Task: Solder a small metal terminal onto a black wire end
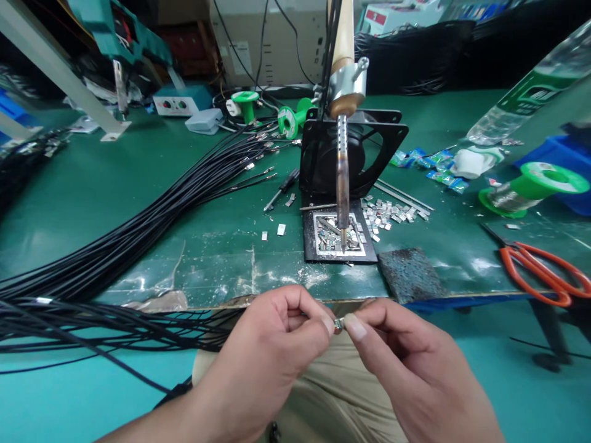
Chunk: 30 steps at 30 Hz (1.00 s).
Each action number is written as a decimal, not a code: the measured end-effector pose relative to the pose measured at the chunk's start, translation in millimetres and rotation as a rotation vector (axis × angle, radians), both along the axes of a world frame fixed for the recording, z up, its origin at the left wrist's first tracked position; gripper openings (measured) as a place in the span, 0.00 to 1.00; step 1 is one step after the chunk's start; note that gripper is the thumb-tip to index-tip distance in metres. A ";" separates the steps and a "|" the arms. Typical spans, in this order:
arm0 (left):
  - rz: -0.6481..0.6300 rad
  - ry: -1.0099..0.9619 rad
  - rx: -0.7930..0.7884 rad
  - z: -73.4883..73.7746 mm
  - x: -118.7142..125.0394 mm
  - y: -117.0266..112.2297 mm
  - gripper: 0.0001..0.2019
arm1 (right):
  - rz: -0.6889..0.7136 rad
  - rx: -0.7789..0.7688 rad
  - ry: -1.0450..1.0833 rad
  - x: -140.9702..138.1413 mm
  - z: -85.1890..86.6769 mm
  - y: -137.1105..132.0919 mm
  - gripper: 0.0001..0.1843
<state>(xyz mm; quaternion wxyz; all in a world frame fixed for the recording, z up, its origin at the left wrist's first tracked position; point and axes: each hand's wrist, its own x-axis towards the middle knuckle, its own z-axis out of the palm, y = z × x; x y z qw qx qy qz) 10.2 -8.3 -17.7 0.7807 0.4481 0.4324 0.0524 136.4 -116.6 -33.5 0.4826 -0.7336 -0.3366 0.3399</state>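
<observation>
Just past the table's front edge, my left hand (289, 341) and my right hand (406, 354) meet fingertip to fingertip. Between them is a small metal connector (339, 325), pinched from both sides by thumbs and forefingers. Its ends are covered by the fingers, and a bit of orange shows at its lower left. Whether a cable runs from it into my left palm is hidden. Beyond the hands, a soldering iron (342, 166) is held tip down over a black plate (310, 246) with small metal pieces inside its white frame.
Behind the iron stands a black fan (341, 154). Loose connector shells (392, 212) lie to its right, near a dark sponge pad (410, 274). Orange-handled scissors (549, 271) overhang the right edge. Black cables (152, 227) cover the left side. A solder spool (530, 187) and bottle (530, 86) stand right.
</observation>
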 end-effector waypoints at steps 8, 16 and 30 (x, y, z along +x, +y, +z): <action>0.012 -0.016 -0.027 0.0 3.7 0.1 0.07 | -0.014 0.005 0.014 -5.1 -12.0 -11.0 0.20; 0.007 -0.038 -0.059 -1.6 4.3 0.8 0.06 | -0.075 -0.094 0.070 -11.8 -4.3 -12.1 0.22; -0.003 -0.055 -0.049 -2.8 4.1 4.7 0.05 | 0.053 -0.022 -0.061 4.3 -8.4 -16.6 0.16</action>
